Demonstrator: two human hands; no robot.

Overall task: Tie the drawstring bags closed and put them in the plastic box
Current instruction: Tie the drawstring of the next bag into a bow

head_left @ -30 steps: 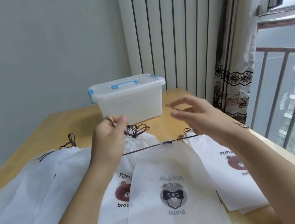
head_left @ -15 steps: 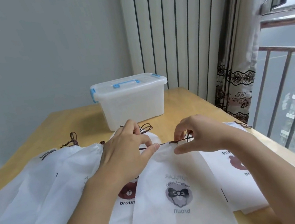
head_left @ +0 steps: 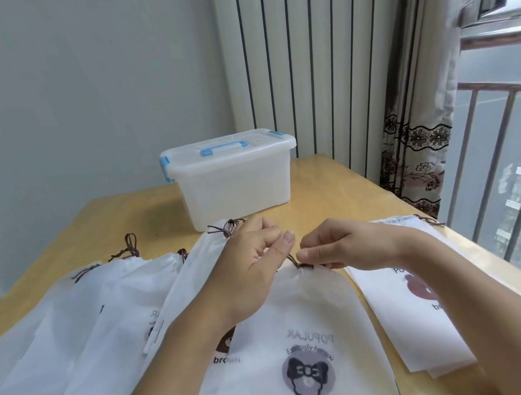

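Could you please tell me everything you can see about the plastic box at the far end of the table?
The plastic box is a translucent whitish tub with a matching lid that is on. The lid carries a blue handle lying flat on top and blue clips at its left and right ends. It stands upright on the wooden table, beyond the drawstring bags. Neither hand touches it, and no contents show through its cloudy wall.

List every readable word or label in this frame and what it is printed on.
"POPULAR", mirrored: centre bag.
"broun", mirrored: same bag, below its bear.
Small line under "POPULAR": too blurred to read.
"bro", cut off by an arm: bag behind.
"Po" and "br", cut off: right bag.
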